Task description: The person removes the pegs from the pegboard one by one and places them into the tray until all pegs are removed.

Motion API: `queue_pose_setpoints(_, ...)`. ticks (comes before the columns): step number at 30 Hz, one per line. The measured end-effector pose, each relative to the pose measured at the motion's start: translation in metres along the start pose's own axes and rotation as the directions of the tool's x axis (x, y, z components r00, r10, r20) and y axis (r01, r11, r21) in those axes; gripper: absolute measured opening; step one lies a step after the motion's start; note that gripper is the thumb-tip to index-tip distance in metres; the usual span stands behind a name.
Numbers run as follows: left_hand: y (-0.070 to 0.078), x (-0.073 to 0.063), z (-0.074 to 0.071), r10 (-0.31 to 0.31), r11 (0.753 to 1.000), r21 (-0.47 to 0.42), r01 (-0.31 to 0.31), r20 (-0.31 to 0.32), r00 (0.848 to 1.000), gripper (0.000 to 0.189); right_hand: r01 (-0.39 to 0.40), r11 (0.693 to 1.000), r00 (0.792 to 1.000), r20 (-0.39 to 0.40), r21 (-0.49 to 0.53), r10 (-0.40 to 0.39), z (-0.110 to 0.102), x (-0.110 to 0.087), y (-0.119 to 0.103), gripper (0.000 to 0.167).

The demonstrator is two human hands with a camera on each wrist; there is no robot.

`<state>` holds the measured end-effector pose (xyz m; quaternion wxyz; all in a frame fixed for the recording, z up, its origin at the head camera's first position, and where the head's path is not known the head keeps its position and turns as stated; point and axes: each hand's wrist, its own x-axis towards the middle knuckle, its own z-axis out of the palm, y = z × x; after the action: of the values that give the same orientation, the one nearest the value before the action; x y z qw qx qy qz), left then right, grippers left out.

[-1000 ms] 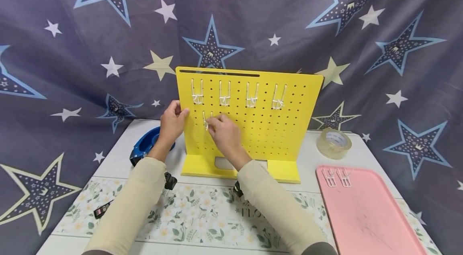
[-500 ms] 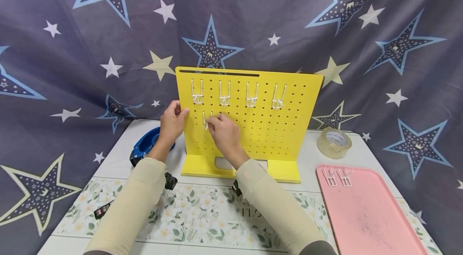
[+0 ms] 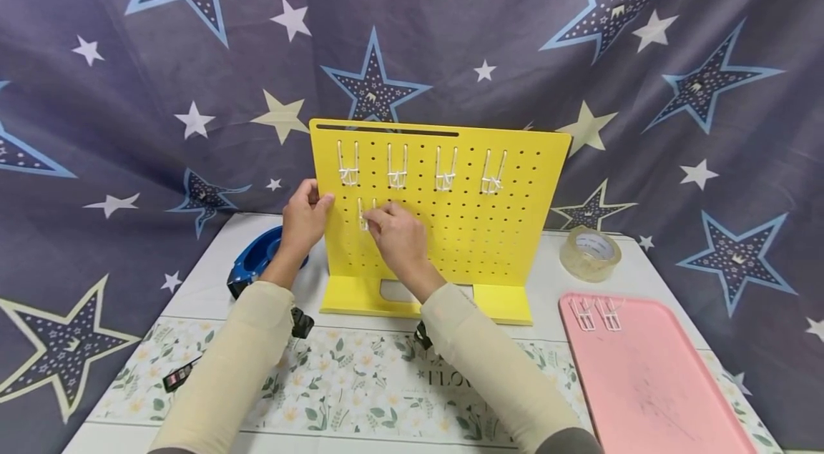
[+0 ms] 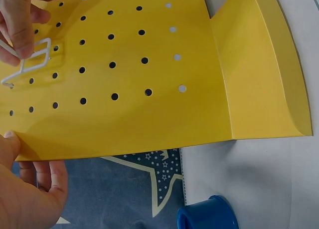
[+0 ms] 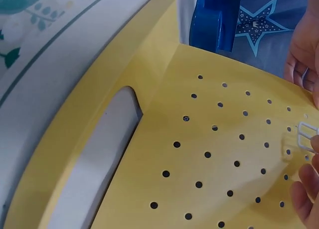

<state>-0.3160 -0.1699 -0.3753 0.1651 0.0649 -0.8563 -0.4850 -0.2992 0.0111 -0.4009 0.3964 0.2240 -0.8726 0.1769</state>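
A yellow pegboard (image 3: 463,247) stands upright on its own base. My left hand (image 3: 305,220) grips its left edge, thumb on the front face and fingers behind, as the left wrist view shows. A white wire hook (image 4: 36,67) lies against the board below the top row, and my right hand (image 3: 400,236) pinches it between thumb and fingertips. Its upper prongs meet the board; whether both sit in holes I cannot tell. Several like white hooks (image 3: 397,179) hang in a row along the top of the board.
On the right lies a pink tray (image 3: 644,375) bearing two white hooks (image 3: 584,316). A clear tape roll (image 3: 589,254) stands behind it. Left of the board is a blue round object (image 3: 257,257), partly behind my left arm. A small black item (image 3: 180,374) lies front left.
The head view has shifted slightly. The hook's lower end has tilted a little under my right fingers and shows more squarely. My left hand keeps its grip on the board's edge.
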Motion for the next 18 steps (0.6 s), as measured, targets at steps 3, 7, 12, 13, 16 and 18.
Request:
queue_pose_setpoints(3,-0.001,0.000,0.001,0.004,1.000,-0.002,-0.004,0.002,1.000,0.026,0.010,1.000,1.000,-0.013,0.006,-0.010,-0.001,-0.001,0.000,0.011)
queue_pose_setpoints(7,-0.001,0.001,0.002,0.006,1.000,-0.004,-0.006,0.002,1.000,0.026,0.034,0.999,0.999,-0.036,0.015,-0.034,-0.004,-0.003,0.001,0.011)
queue_pose_setpoints(12,-0.001,0.000,0.002,0.012,1.000,-0.003,-0.012,-0.004,1.000,0.027,0.058,0.998,0.998,-0.040,0.040,-0.056,-0.013,-0.009,0.005,0.009)
queue_pose_setpoints(13,-0.001,0.000,0.002,0.018,1.000,-0.003,-0.018,-0.007,1.000,0.027,0.059,0.997,0.998,-0.039,0.045,-0.057,-0.015,-0.010,0.007,0.009)
queue_pose_setpoints(16,-0.001,0.000,0.002,0.032,0.999,0.001,-0.032,-0.017,0.999,0.027,0.045,0.997,0.999,-0.026,0.070,-0.043,-0.024,-0.015,0.015,0.009)
queue_pose_setpoints(18,-0.002,0.000,0.002,0.038,0.999,0.004,-0.038,-0.023,0.999,0.027,0.026,0.995,1.000,-0.009,0.091,-0.026,-0.030,-0.018,0.021,0.009)
